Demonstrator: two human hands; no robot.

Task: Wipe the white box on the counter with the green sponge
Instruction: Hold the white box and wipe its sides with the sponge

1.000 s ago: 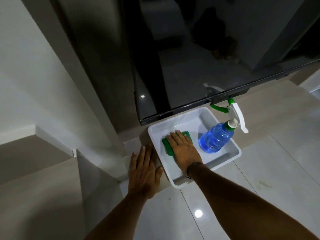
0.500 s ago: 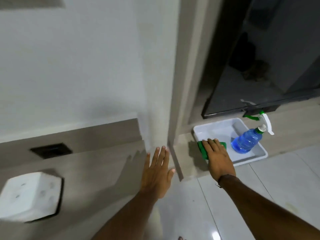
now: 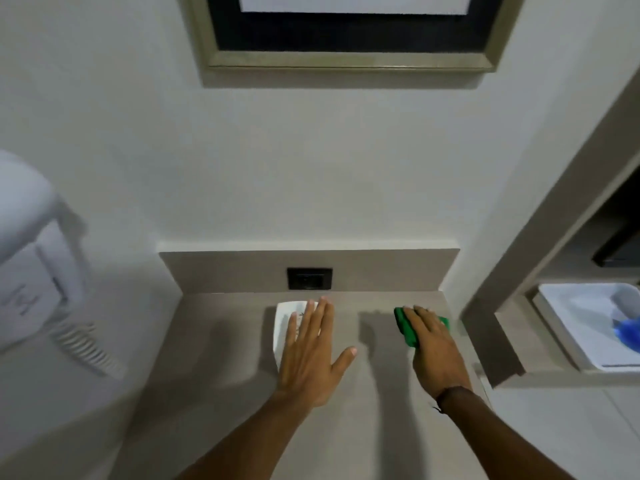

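The white box (image 3: 284,323) sits on the beige counter (image 3: 228,375), below a dark wall socket. My left hand (image 3: 311,351) is spread flat, fingers apart, over the box's right part and hides much of it. To the right, my right hand (image 3: 433,344) holds the green sponge (image 3: 404,325) under its palm and fingers, above the counter near its right end. The sponge is about a hand's width to the right of the box and apart from it.
A white wall-mounted dryer (image 3: 31,271) hangs at the left. A framed picture (image 3: 346,60) is on the wall above. Right of a pillar (image 3: 491,299), a white tray (image 3: 568,327) holds a blue spray bottle (image 3: 628,332) at the frame edge.
The view has swung left from the tray to the counter. My right hand has carried the sponge out of the tray to the counter. My left hand has moved onto the white box.
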